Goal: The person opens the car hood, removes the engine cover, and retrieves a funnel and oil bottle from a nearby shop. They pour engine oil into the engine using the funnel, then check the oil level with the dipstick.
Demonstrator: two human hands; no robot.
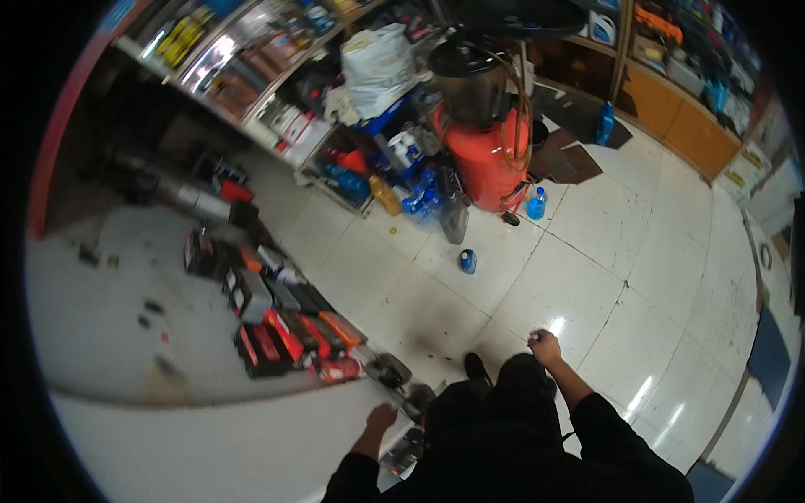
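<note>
"While the left hand (381,417) and the right hand (545,347) are being held well apart, is anything being gripped? left one first pls"

"Left one's being held loosely curled by the right edge of the pale desk (193,444), too blurry to tell if anything's being gripped. Nearest to it, some dark objects (392,370) are being seen beside a bunch of red-and-black boxes (289,335), battery-shaped tbh."

"ok and the right?"

"Being held over the tiled floor (620,335), fingers curled in. Can't be told whether something tiny is being pinched."

"anything being spotted further out?"

"Yep, a small blue bottle (468,261) is being seen on the tiles, apart from both hands. Past it, a clear-blue bottle (537,205) is being shown standing near a big red tank (488,163)."
</note>
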